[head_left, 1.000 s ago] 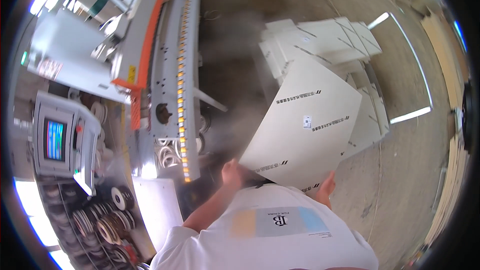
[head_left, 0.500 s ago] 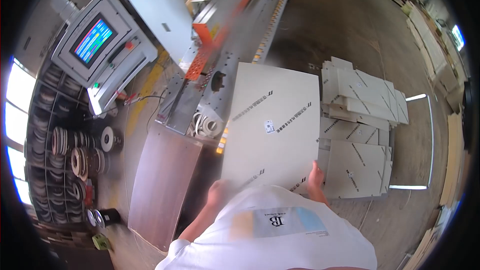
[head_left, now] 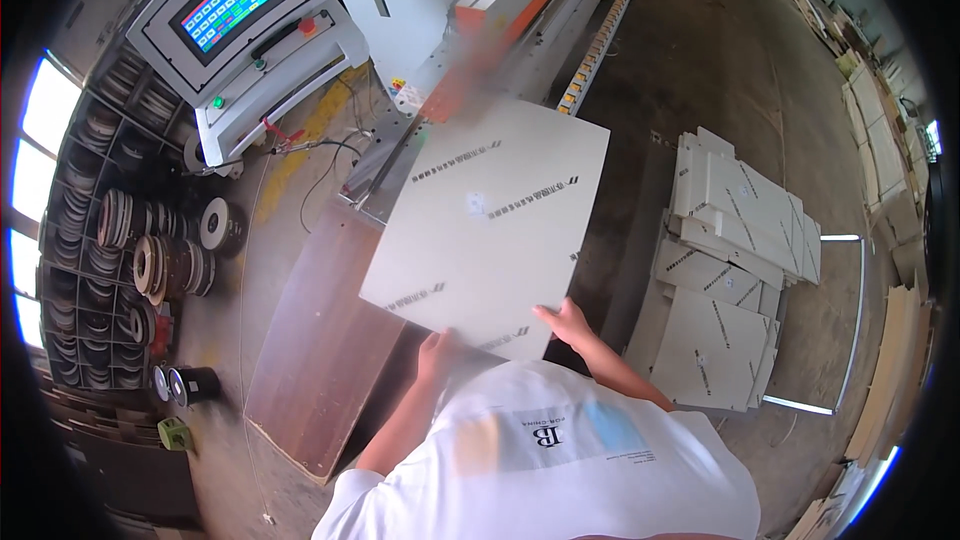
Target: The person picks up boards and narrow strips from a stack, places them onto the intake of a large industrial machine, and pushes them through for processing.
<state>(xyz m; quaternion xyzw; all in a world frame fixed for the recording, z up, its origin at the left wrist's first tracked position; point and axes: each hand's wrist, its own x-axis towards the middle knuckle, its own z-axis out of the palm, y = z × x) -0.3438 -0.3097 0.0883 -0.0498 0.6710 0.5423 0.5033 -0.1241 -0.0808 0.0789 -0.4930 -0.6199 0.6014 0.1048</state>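
Note:
A large pale panel (head_left: 490, 230) with dark diagonal print and a small white label is held out in front of me. My left hand (head_left: 434, 352) grips its near edge towards the left corner. At its near right edge my right hand (head_left: 566, 322) is closed round it, the thumb lying on top. The panel's far left part lies over the bed of a long machine (head_left: 385, 160), close to the machine's orange guard (head_left: 455, 80). Its left corner reaches above a brown board surface (head_left: 330, 325). The fingers beneath the panel are hidden.
A control console (head_left: 235, 25) with a lit screen stands at the far left. Edging rolls (head_left: 165, 265) fill a rack and the floor on the left. To the right lies a stack of similar panels (head_left: 730, 220) beside a white metal frame (head_left: 850, 330).
The panel has moved left onto the machine's side and turned, so it now lies slanted. Both hands moved along with it, still gripping, and my view has shifted.

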